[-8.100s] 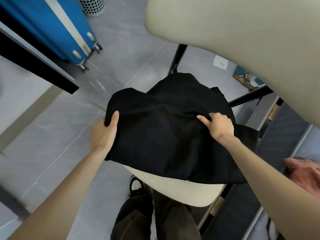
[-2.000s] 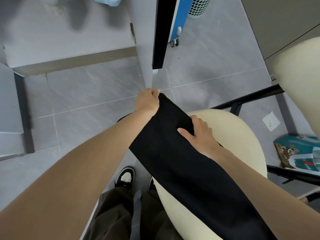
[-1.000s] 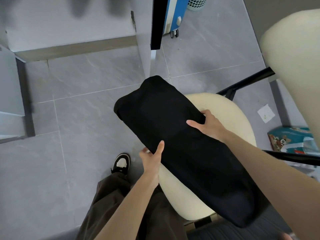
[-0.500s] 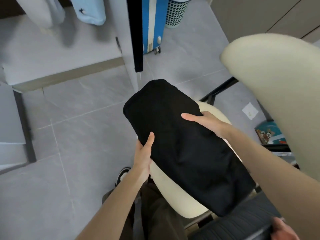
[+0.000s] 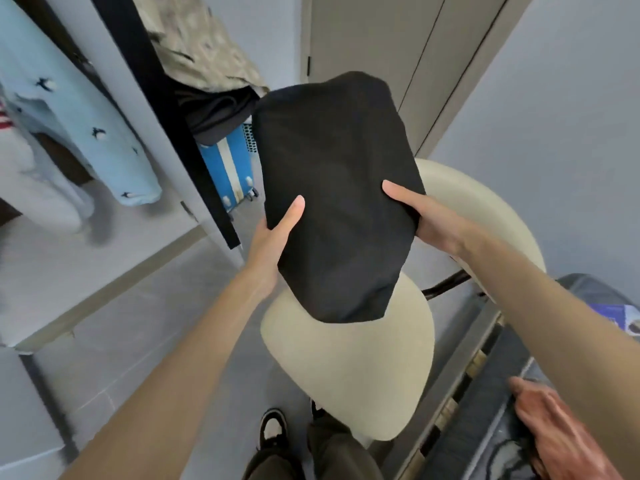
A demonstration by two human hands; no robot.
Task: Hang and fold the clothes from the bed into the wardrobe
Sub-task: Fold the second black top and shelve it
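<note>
Black garment [image 5: 332,195] (folded) — between hands [image 5: 270,244] [image 5: 436,223]

Cream chair [image 5: 346,375] on grey tiles [image 5: 138,341] (door [image 5: 363,39] behind).

We hold the folded garment [image 5: 332,188] at frame centre, the left grip [image 5: 273,233] on its left edge and the right grip [image 5: 426,220] on its right edge, above the chair seat [image 5: 349,368]. The wardrobe [image 5: 162,109] fills the upper left, with a hanging top [image 5: 79,126] inside. A suitcase [image 5: 228,168] stands just right of its side panel. The bed [image 5: 512,375] lies at lower right.
</note>
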